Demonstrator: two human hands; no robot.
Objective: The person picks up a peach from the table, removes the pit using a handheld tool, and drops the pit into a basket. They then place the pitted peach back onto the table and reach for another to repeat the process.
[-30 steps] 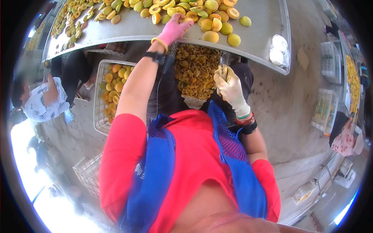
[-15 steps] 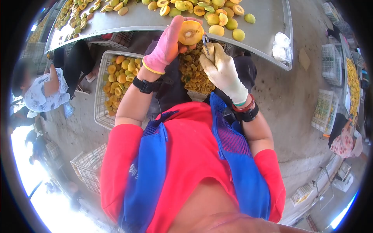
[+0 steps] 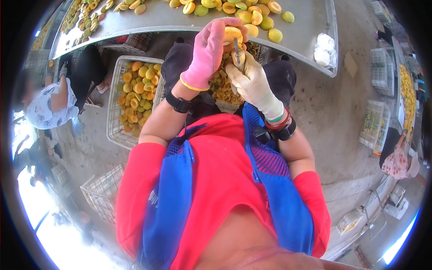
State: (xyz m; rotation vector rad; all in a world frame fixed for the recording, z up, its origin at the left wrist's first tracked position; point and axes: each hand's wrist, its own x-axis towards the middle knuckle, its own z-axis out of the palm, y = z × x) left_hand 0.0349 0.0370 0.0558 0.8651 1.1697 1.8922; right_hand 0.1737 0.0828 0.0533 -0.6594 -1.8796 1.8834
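A yellow peach half (image 3: pixel 232 33) is in my left hand (image 3: pixel 208 56), which wears a pink glove and has its fingers curled round the fruit. My right hand (image 3: pixel 253 78), in a whitish glove, grips a small metal pitting tool (image 3: pixel 236 48). The thin tip points up against the cut side of the fruit. Below both hands, partly hidden by them, a container holds a heap of small brownish-yellow fruit pieces (image 3: pixel 222 91).
Ahead is a metal table (image 3: pixel 175 21) carrying halved peaches (image 3: pixel 243 15) and a clear plastic bag (image 3: pixel 325 49). A white crate (image 3: pixel 118 135) of fruit halves (image 3: pixel 138 90) stands left of my legs. Other people sit at the left (image 3: pixel 53 105) and far right (image 3: pixel 397 161).
My left hand has turned the peach half so its cut side no longer faces me fully. The pitting tool has shifted left and up to the fruit.
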